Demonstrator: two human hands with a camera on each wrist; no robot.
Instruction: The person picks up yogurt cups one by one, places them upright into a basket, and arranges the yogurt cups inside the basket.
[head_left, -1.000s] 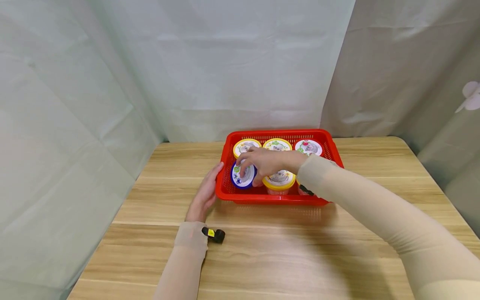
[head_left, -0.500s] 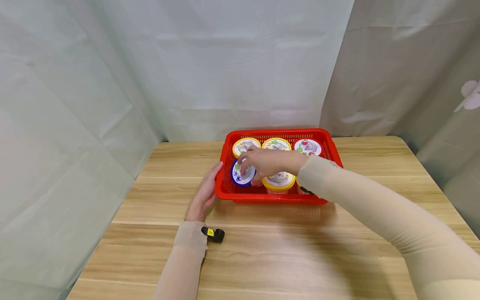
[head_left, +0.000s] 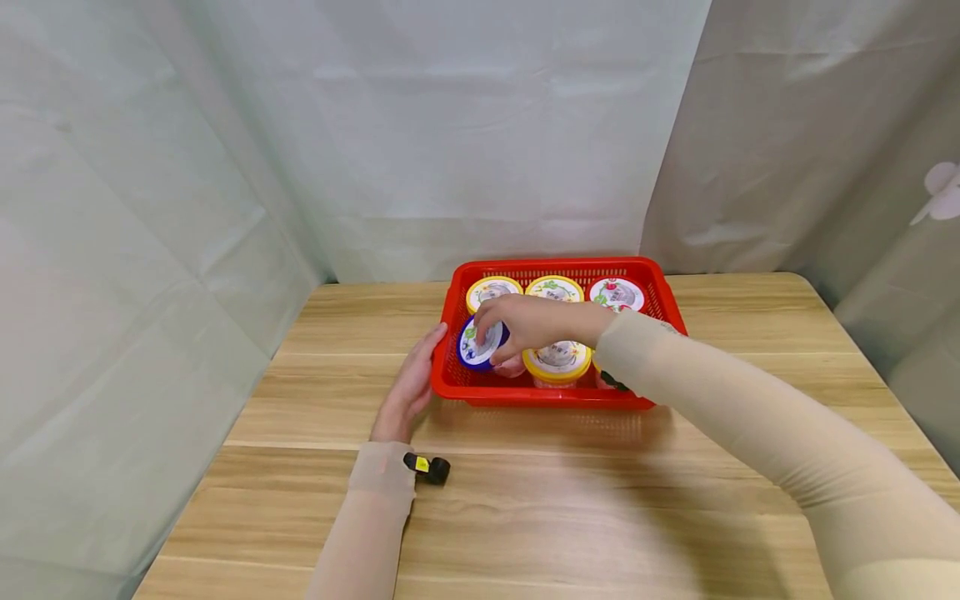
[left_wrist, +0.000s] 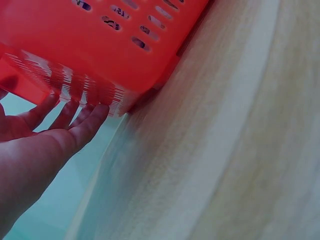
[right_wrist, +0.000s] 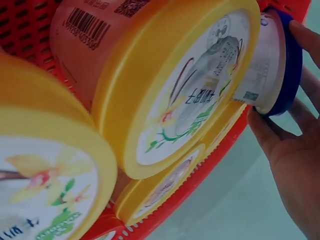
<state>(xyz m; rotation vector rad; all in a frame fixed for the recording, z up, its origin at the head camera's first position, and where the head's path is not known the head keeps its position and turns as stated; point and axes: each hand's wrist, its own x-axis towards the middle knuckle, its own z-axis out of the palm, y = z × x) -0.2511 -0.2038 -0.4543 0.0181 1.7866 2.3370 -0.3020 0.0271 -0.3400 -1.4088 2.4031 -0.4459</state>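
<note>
A red plastic basket (head_left: 555, 398) holds several round tubs with printed lids. My right hand (head_left: 525, 322) reaches over the basket and grips the blue-lidded tub (head_left: 471, 353) by its lid's rim, fingers on the far side and thumb on the near side. That tub leans to the left, its pinkish side showing. In the right wrist view the blue lid (right_wrist: 292, 65) sits between fingers and thumb. My left hand (head_left: 411, 385) touches the basket's left end. The left wrist view shows its extended fingers (left_wrist: 92, 122) against the slotted outer wall.
Yellow-lidded tubs stand beside and behind the held one, the nearest being a front yellow-lidded tub (head_left: 558, 360). A red-lidded tub (head_left: 617, 293) is at back right. My right sleeve partly hides another tub. The wooden table (head_left: 525, 517) meets hanging pale cloth (head_left: 480, 150) behind.
The blue-lidded tub has tipped and shifted slightly left and away, exposing more of its side. My right fingers moved with it. The left hand and the basket look unchanged.
</note>
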